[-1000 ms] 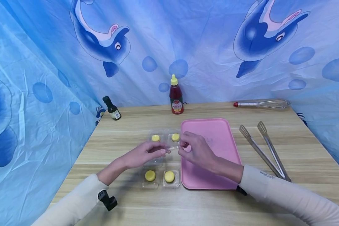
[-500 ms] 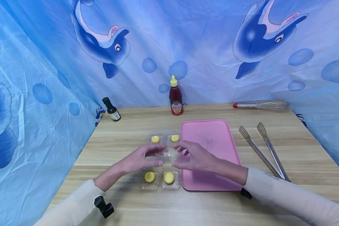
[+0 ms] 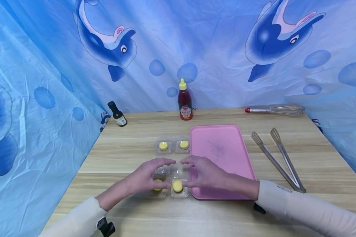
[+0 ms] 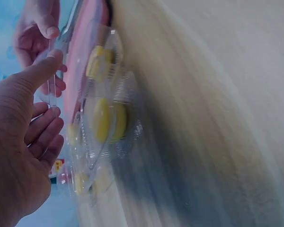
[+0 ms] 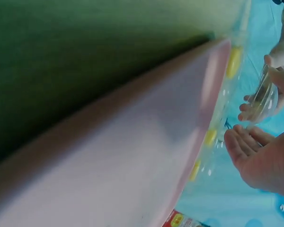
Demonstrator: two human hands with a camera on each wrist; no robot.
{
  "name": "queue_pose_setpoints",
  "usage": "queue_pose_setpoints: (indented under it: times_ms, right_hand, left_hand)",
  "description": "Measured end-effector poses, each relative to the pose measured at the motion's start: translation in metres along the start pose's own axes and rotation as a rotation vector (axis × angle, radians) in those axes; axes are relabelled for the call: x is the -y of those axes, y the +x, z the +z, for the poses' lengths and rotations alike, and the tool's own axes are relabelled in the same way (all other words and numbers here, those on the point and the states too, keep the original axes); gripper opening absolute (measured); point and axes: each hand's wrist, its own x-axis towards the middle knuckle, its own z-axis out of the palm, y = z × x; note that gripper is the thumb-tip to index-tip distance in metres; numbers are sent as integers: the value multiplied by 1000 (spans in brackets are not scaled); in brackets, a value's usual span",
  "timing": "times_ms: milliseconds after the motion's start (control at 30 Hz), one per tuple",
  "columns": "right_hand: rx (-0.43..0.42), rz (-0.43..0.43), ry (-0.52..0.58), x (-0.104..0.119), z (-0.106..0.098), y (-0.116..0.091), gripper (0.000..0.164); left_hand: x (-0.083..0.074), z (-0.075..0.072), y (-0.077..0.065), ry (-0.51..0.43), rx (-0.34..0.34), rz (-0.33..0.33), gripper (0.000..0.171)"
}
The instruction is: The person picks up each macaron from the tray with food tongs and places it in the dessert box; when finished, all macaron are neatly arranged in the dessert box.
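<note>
A clear plastic lid (image 5: 264, 97) is held between both hands, above the front boxes. My left hand (image 3: 143, 176) pinches one side of it with thumb and fingertips, and my right hand (image 3: 207, 172) grips the opposite side the same way. Seen in the left wrist view, the lid (image 4: 52, 82) is nearly edge-on. Below the hands lie two clear plastic boxes, each with a round yellow macaron-like sweet (image 3: 177, 186); the left one is partly hidden by the left thumb. Two further such sweets sit in clear boxes (image 3: 165, 151) behind the hands.
Right of the boxes lies a pink tray (image 3: 222, 138), partly under my right forearm. Metal tongs (image 3: 280, 158) rest farther right, with a whisk (image 3: 274, 109) at the back. A red sauce bottle (image 3: 185, 103) and a small dark bottle (image 3: 117, 114) stand along the back edge.
Both hands have come nearer the front of the table with the clear lid. Their fingers have spread wider around it, and the back boxes are now uncovered.
</note>
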Motion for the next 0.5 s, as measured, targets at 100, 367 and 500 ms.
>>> queue_pose_setpoints:
  times_ms: [100,367,500]
  right_hand:
    - [12,20,-54,2,5,-3,76]
    - [30,27,-160,5,17,-10,79]
    - [25,13,-209,5,21,-12,79]
  left_hand:
    - [-2,3,-4,87,1,29,79]
    - [-5,13,-11,242,17,49,82]
    - [-7,15,-12,281,30,38,83]
